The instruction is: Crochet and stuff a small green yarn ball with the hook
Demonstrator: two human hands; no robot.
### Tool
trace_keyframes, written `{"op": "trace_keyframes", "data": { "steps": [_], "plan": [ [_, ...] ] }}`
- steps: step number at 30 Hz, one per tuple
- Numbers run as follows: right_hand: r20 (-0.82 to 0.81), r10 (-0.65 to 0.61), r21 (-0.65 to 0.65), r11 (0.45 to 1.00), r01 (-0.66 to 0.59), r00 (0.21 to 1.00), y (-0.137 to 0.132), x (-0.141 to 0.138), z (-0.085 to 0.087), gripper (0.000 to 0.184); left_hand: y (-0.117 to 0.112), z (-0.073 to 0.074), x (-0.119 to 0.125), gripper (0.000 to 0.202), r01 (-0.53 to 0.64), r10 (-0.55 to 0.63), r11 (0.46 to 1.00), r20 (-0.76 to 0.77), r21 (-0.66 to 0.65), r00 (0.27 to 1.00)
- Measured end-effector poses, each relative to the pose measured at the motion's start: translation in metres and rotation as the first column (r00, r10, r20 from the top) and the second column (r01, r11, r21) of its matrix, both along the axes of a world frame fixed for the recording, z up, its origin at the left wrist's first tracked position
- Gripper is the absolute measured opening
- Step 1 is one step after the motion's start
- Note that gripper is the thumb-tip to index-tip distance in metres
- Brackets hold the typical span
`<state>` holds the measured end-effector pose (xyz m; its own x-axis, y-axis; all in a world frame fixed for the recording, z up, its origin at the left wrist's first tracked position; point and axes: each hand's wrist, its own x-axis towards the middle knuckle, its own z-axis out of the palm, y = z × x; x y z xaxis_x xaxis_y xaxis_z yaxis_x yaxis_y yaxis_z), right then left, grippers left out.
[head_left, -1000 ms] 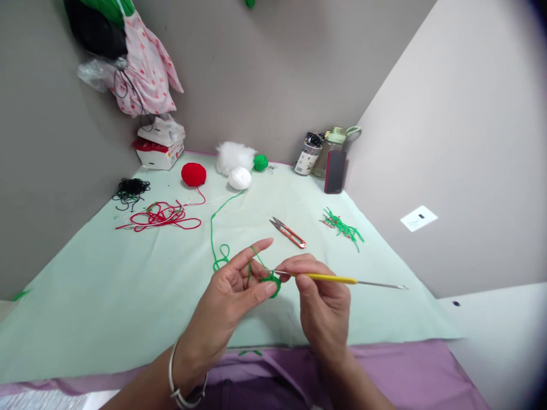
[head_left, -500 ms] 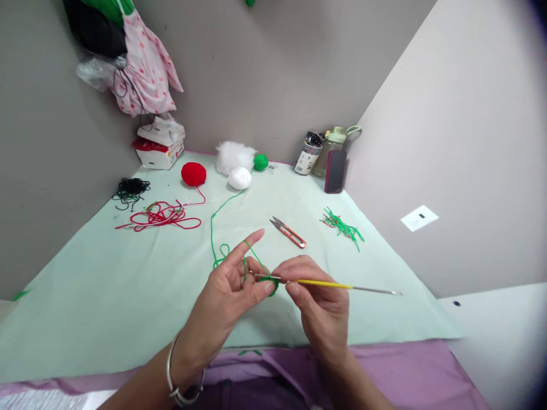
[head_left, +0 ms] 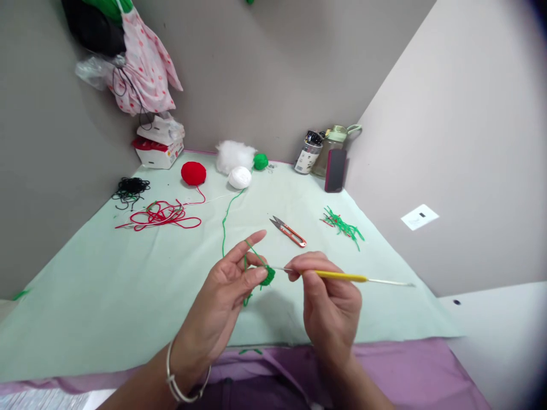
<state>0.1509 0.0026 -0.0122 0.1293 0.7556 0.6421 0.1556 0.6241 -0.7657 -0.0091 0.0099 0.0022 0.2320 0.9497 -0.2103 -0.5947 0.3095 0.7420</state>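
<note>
Between the thumb and fingers of my left hand point(head_left: 228, 287) is a small green crochet piece point(head_left: 268, 277). Green yarn point(head_left: 224, 225) runs over its raised index finger and back across the table toward the white ball. My right hand point(head_left: 331, 302) is closed on the yellow grip of a crochet hook point(head_left: 342, 276). One thin metal end of the hook points left and meets the top edge of the green piece; the other end sticks out to the right. A short green tail hangs below my left fingers.
Orange thread snips point(head_left: 288, 231) lie beyond my hands, with green yarn scraps point(head_left: 342, 226) to their right. Farther back are a red yarn ball point(head_left: 194, 173), a white yarn ball point(head_left: 240, 177), white stuffing point(head_left: 235, 156), a phone point(head_left: 335, 171) and a bottle point(head_left: 329, 151). Loose red yarn point(head_left: 162, 216) lies left.
My right hand has drawn the hook to the right, away from my left hand. More of the green piece shows now, and the loose green yarn on the table has shifted and straightened.
</note>
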Motion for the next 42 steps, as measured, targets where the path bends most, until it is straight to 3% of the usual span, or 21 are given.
{"op": "trace_keyframes", "data": {
  "steps": [4, 11, 18, 22, 25, 27, 29, 31, 35, 42],
  "plan": [
    [0.109, 0.039, 0.043, 0.998, -0.044, 0.993, 0.0, -0.004, 0.0, 0.026, -0.004, -0.005, 0.008, 0.056, -0.086, 0.097, 0.989, -0.09, 0.118, 0.991],
    [-0.039, 0.104, -0.022, 0.994, -0.104, 0.994, 0.003, -0.003, -0.006, 0.018, -0.005, 0.002, 0.011, 0.075, 0.024, -0.025, 0.999, -0.032, -0.026, 0.999],
    [-0.165, 0.113, -0.07, 0.99, -0.126, 0.98, 0.008, 0.011, -0.006, 0.014, 0.003, 0.004, -0.004, 0.061, 0.102, -0.104, 0.994, -0.029, -0.045, 0.994],
    [-0.237, 0.167, -0.135, 0.97, -0.202, 0.957, 0.008, 0.01, 0.001, 0.015, 0.0, 0.001, -0.001, 0.049, 0.049, -0.047, 0.998, -0.059, 0.034, 0.997],
    [0.014, 0.055, -0.026, 0.998, -0.054, 0.998, 0.002, 0.001, -0.002, 0.015, -0.005, -0.001, 0.007, 0.053, -0.044, 0.056, 0.992, -0.103, 0.116, 0.993],
    [0.183, -0.127, 0.141, 0.985, 0.102, 0.975, -0.002, -0.002, -0.006, 0.024, -0.006, -0.001, 0.01, 0.057, -0.015, 0.02, 0.997, -0.066, 0.076, 0.998],
    [0.193, -0.178, 0.193, 0.971, 0.14, 0.965, -0.004, -0.001, -0.008, 0.029, -0.005, 0.001, 0.008, 0.054, 0.055, -0.055, 0.998, -0.004, -0.007, 0.998],
    [0.065, -0.103, 0.107, 0.99, 0.095, 0.993, -0.003, 0.002, -0.006, 0.024, -0.002, 0.004, 0.005, 0.047, 0.084, -0.083, 0.995, 0.027, -0.045, 0.996],
    [-0.217, 0.1, -0.071, 0.991, -0.117, 0.971, 0.004, 0.003, 0.001, 0.014, -0.001, 0.004, 0.002, 0.043, 0.034, -0.033, 0.998, -0.024, 0.058, 0.999],
    [-0.249, 0.188, -0.192, 0.952, -0.238, 0.95, 0.007, 0.001, -0.005, 0.012, -0.004, -0.006, 0.0, 0.042, 0.099, -0.065, 0.983, -0.215, 0.152, 0.974]
  ]
}}
